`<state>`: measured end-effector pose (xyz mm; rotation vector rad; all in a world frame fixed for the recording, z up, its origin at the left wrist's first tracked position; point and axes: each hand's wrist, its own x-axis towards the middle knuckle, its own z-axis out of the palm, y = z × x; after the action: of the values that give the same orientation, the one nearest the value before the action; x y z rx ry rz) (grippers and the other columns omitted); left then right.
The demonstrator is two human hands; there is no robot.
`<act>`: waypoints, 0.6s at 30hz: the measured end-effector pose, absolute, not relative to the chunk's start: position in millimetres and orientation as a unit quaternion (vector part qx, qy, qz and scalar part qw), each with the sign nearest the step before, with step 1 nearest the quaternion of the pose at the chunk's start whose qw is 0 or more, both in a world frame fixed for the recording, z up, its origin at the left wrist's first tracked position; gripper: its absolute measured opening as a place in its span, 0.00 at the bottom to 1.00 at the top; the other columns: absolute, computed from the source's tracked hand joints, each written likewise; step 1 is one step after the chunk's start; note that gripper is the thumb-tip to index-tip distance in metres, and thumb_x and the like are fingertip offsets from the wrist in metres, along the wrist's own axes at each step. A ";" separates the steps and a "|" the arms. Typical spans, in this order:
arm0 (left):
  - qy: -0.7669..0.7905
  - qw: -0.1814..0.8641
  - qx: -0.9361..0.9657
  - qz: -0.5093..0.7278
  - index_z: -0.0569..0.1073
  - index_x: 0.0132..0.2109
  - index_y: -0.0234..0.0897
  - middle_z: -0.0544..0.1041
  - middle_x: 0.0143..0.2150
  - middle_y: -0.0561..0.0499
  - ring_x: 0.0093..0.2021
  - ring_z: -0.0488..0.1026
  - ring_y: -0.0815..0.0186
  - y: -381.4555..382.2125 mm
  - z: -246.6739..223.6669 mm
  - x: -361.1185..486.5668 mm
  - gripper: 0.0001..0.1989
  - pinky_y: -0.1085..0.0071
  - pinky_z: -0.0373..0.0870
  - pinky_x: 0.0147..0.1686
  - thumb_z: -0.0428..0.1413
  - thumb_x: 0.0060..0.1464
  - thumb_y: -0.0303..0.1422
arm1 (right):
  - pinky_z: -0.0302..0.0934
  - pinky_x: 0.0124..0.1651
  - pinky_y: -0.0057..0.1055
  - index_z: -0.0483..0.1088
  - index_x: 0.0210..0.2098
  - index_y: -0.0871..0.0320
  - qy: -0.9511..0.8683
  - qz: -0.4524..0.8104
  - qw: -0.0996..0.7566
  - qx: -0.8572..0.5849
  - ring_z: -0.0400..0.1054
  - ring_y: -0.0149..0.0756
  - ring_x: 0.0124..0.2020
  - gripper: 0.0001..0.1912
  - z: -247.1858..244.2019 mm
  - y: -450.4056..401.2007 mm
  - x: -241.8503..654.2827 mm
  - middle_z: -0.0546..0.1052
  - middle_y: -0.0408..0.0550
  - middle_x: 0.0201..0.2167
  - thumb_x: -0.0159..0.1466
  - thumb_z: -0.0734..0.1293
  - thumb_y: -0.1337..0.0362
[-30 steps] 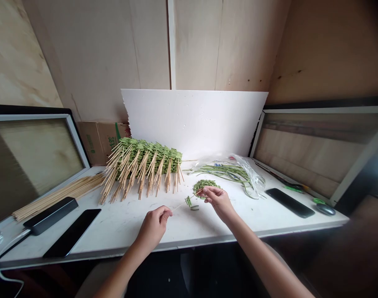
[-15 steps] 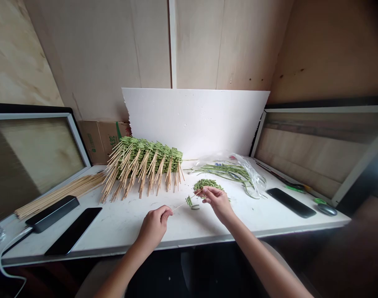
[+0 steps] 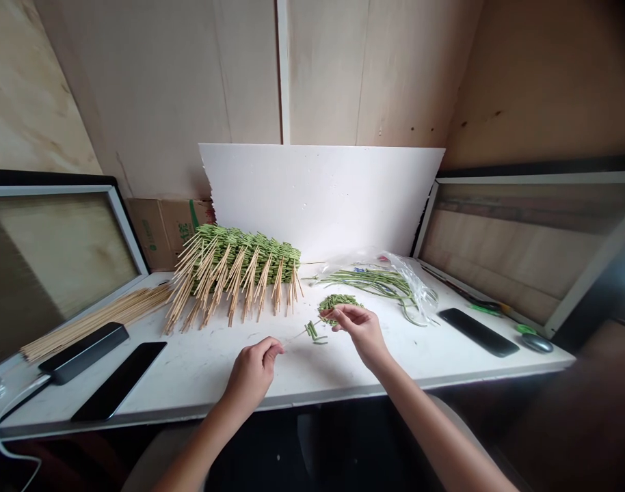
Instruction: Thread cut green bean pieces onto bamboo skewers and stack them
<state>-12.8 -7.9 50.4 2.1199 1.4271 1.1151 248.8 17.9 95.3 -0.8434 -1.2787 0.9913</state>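
The fingers of your left hand (image 3: 254, 367) grasp the near end of a thin stick (image 3: 296, 335); those of your right hand (image 3: 360, 331) pinch it farther along. Above the worktop (image 3: 323, 379), near the front edge's middle, its long axis slants rightward toward the back edge.

a board (image 3: 323, 195) stands along the back edge of the counter (image 3: 200, 369), the skewer stack (image 3: 245, 256) before its left part, stems (image 3: 368, 279) and a bag (image 3: 422, 290) before its right. cut pieces (image 3: 338, 301) lie mid-counter. loose sticks (image 3: 97, 321) lie toward the left edge, a phone (image 3: 118, 383) near the front left corner. a mouse (image 3: 538, 343) sits by the right edge.
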 end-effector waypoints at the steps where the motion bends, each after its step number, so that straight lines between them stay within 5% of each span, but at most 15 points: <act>1: 0.497 0.183 0.751 0.394 0.75 0.37 0.38 0.73 0.25 0.53 0.24 0.67 0.65 -7.7 50.6 -13.0 0.18 0.72 0.61 0.29 0.46 0.70 0.41 | 0.74 0.37 0.37 0.81 0.37 0.56 -0.557 0.426 0.613 -0.363 0.79 0.47 0.41 0.17 98.0 17.0 249.2 0.85 0.54 0.38 0.59 0.77 0.49; 18: 0.414 0.191 0.778 0.432 0.75 0.39 0.37 0.70 0.24 0.56 0.24 0.68 0.69 -9.6 43.8 -10.4 0.18 0.75 0.66 0.30 0.49 0.71 0.42 | 0.73 0.48 0.42 0.81 0.38 0.53 -0.539 0.443 0.627 -0.347 0.78 0.51 0.51 0.16 103.4 16.8 254.2 0.85 0.54 0.44 0.59 0.77 0.49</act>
<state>-10.4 -9.6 43.8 2.1856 1.1629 1.2140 254.2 16.8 103.4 -0.7961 -1.2367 1.0151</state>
